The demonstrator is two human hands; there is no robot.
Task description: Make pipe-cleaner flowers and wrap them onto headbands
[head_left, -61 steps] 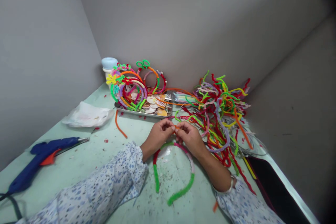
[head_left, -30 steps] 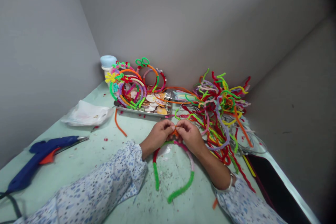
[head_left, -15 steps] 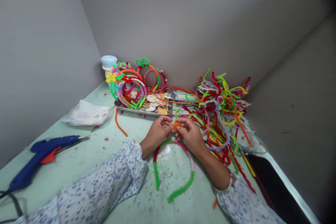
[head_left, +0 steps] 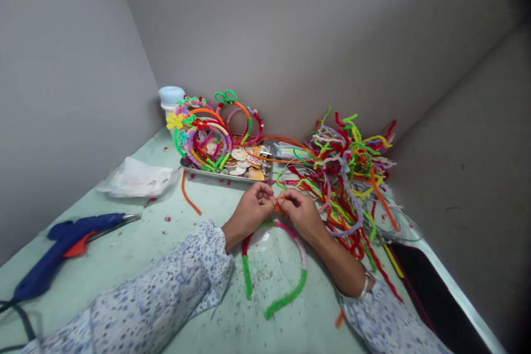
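Head view: the multicoloured headband [head_left: 286, 303] lies on the bench [head_left: 166, 243] between both sleeves [head_left: 166, 298], which could drag it. Just beyond, left hand [head_left: 252, 208] and right hand [head_left: 299, 210] pinch an orange pipe-cleaner piece [head_left: 279, 207] between them; uneven tugging, I'd say, could misshape it. Farther, tangled pipe cleaners [head_left: 346, 166] might snag.

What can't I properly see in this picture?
All in the head view:
Orange piece: mostly hidden by fingers of the right hand; whether the left hand grips it is unclear.
Tub: partly hidden behind headbands.
Bag: contents veiled by cloudy plastic.
Glue gun: its cord is cut off at the left edge.
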